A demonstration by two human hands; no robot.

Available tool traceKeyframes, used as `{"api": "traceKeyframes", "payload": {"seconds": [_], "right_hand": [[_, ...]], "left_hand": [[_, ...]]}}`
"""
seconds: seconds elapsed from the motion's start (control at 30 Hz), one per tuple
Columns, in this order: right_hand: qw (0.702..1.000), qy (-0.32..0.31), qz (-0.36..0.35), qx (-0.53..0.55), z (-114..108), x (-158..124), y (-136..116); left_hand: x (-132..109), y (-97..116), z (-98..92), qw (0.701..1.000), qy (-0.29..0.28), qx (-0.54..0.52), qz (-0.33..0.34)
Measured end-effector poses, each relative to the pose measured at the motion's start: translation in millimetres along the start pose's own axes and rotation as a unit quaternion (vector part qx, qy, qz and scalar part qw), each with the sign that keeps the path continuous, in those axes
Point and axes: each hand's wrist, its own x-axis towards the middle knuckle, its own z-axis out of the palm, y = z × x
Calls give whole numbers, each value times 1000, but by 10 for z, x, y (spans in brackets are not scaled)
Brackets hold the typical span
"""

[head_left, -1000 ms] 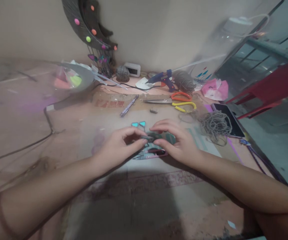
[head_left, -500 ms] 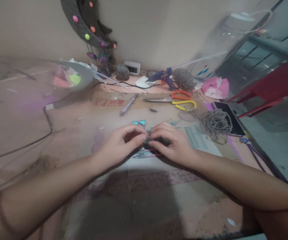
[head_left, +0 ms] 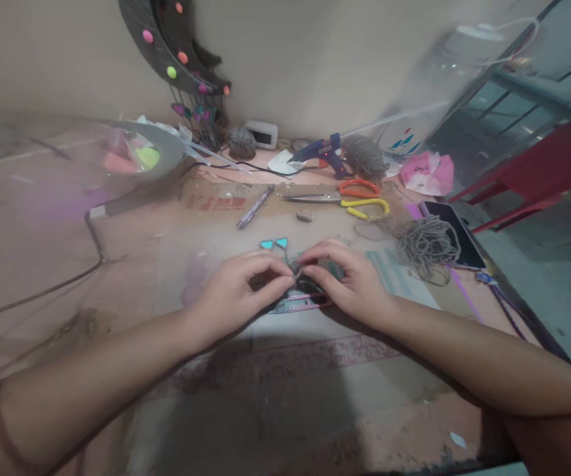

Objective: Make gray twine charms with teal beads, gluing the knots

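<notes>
Grey yarn (head_left: 299, 272) is pinched by left hand (head_left: 243, 284) and right hand (head_left: 357, 281), presumably for control, with teal hearts (head_left: 282, 243) on its far side.

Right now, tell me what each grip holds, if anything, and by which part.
A thin gray strand, it appears, pinched by the left grip and right grip; whether at its ends or mid-length is too small to tell.

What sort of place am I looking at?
Probably a craft table in a home or small workshop: a glue gun, orange-and-yellow-handled scissors and loose gray yarn lie on it.
</notes>
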Motion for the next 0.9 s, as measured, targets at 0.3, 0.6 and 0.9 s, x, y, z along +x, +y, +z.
{"api": "traceKeyframes", "payload": {"seconds": [0.3, 0.6, 0.9], "right_hand": [[990, 21, -128, -61, -43, -5, 14], [988, 15, -144, -43, -2, 2, -5], [992, 23, -108, -60, -14, -14, 48]], "left_hand": [[1, -11, 1, 999, 9, -37, -33], [22, 8, 36, 977, 10, -165, -138], [72, -1, 30, 946, 12, -263, -190]]}}
